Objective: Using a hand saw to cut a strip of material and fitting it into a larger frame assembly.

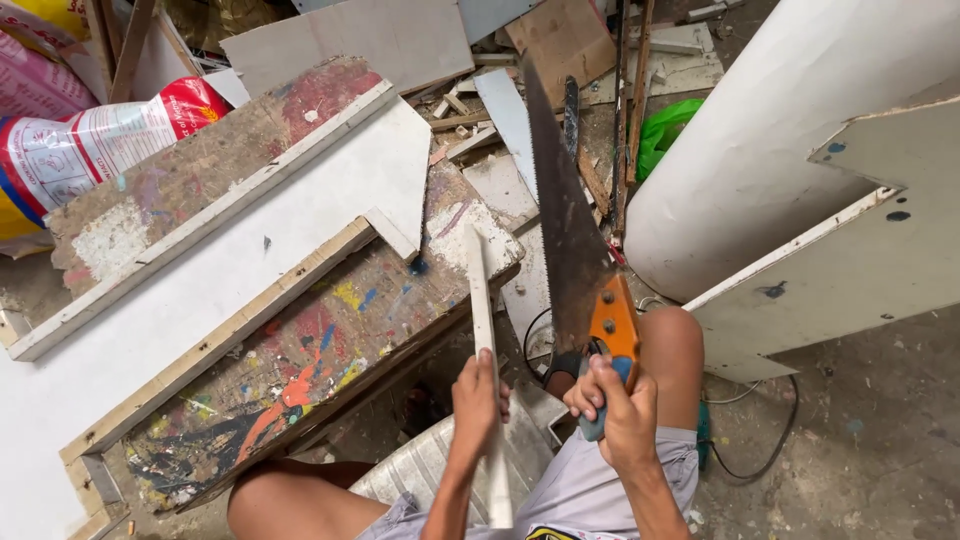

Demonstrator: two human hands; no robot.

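Observation:
My left hand grips a narrow white wooden strip that points away from me, its far end resting on the paint-stained board. My right hand is closed on the orange and blue handle of a handsaw. The dark saw blade points away from me, raised to the right of the strip and apart from it. My bare knees show at the bottom left and beside the saw handle.
A large white panel lies on the left with a stained plank beyond it. A white curved surface and a white board stand on the right. Scrap wood, a green bag and a printed sack lie around. A cable runs over the floor.

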